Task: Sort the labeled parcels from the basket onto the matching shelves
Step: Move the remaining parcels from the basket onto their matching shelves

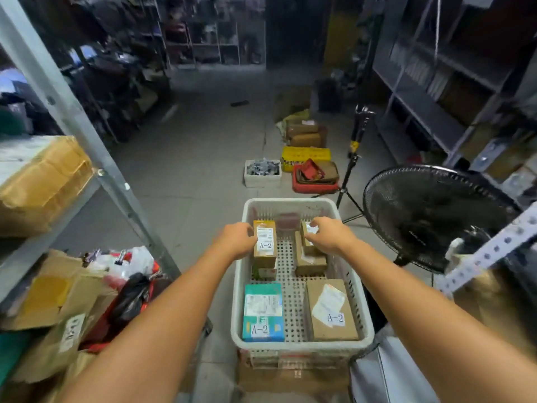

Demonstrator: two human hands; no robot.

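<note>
Pick step, I'd say: both arms stretched fwd into the white basket (pixel 302 346), nothing lifted out yet. Left hand (pixel 238 239) sits on the left side of an upright brown parcel (pixel 265 244) w/ an "A-2" label, far-left of the basket; its grip looks closed round that edge, though fingers are mostly hidden behind the box. Right hand (pixel 328 232) is on a small brown parcel (pixel 308 237) atop a bigger brown box (pixel 310 261), far-right; grip pinching its top corner, thumb on the white sticker. Two more A-2 parcels lie nearer me: teal box (pixel 263 312) and flat brown box (pixel 331 309). Next, as I judge it: firm both holds, raise clear of the rim, read right parcel's label (can't make it out), then find the A-2 shelf. Wrists roughly level, palms down.
</note>
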